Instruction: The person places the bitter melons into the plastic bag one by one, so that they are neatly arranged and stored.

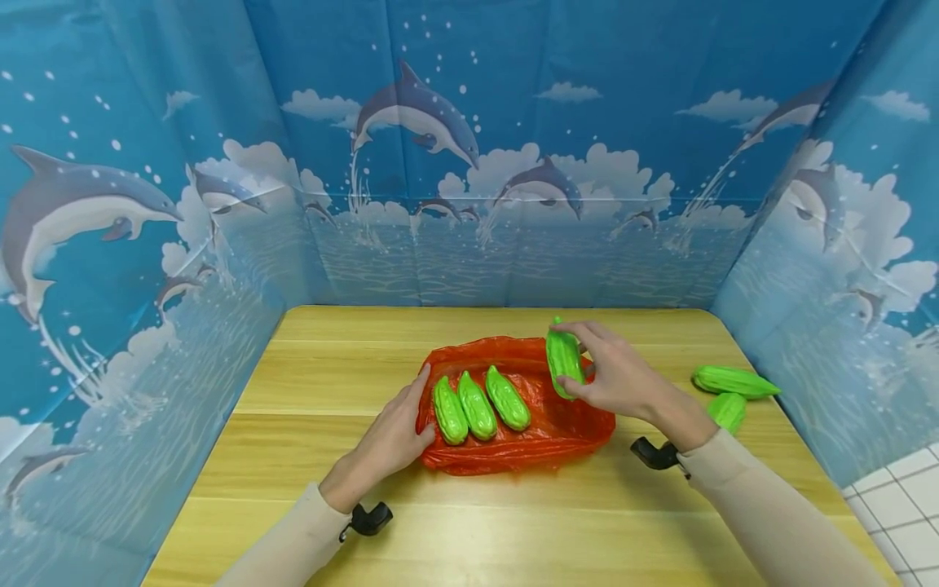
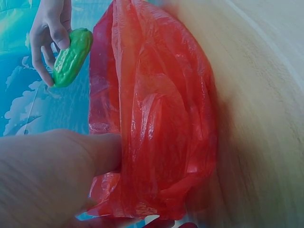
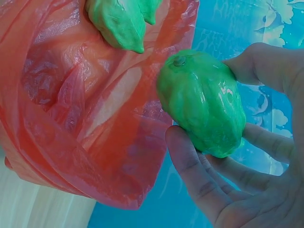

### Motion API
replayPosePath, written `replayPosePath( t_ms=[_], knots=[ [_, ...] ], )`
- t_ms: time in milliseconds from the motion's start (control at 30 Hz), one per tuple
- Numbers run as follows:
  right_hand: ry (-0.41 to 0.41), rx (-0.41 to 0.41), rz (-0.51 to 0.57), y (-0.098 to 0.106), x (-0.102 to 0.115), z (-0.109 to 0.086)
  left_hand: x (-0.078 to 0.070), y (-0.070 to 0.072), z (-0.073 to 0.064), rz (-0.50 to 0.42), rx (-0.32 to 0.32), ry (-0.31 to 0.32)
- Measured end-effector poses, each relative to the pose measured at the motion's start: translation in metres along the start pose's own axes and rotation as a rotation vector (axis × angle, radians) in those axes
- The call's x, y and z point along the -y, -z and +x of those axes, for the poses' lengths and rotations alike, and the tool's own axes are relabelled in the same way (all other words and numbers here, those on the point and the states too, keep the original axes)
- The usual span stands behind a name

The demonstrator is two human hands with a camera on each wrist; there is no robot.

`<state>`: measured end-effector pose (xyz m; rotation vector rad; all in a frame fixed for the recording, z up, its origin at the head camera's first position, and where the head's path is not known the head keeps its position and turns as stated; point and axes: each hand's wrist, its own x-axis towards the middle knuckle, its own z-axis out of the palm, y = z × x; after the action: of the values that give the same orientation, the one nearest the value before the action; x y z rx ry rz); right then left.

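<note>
While the right hand [image 1: 616, 371] pinches a green ribbed gourd [image 1: 563, 359] between thumb and fingertips, the left hand [image 1: 389, 432] touches the near end of a red plastic bag [image 1: 565, 420]. Right fingers are bent and slightly apart round the gourd's sides; its stubby stem end shows in the right wrist view, clear of the fingertips. Held gourd sits over the bag end closest to the right fingers; can't tell from where I stand if it touches plastic. Left thumb goes behind the bag's rim; fingertips are partly hidden, so can't tell if they pinch. Three gourds [image 1: 477, 405] lie side by side in the bag, between the two hands, nearer the left fingers. Two more gourds [image 1: 734, 381] touch each other on the wooden table [image 1: 513, 530], outboard of the right wrist, well apart from the right fingers. Dolphin-print curtain [image 1: 455, 244] hangs beyond both hands' fingertips.
</note>
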<state>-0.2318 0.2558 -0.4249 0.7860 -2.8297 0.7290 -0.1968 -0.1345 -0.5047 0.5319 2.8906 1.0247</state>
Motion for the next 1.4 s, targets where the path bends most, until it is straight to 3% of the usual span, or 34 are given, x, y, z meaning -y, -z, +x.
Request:
replayPosePath(
  t_ms=[1400],
  knots=[
    [0.036, 0.095, -0.005, -0.023, 0.008, 0.011, -0.002, -0.001, 0.0, -0.012, 0.01, 0.006]
  ],
)
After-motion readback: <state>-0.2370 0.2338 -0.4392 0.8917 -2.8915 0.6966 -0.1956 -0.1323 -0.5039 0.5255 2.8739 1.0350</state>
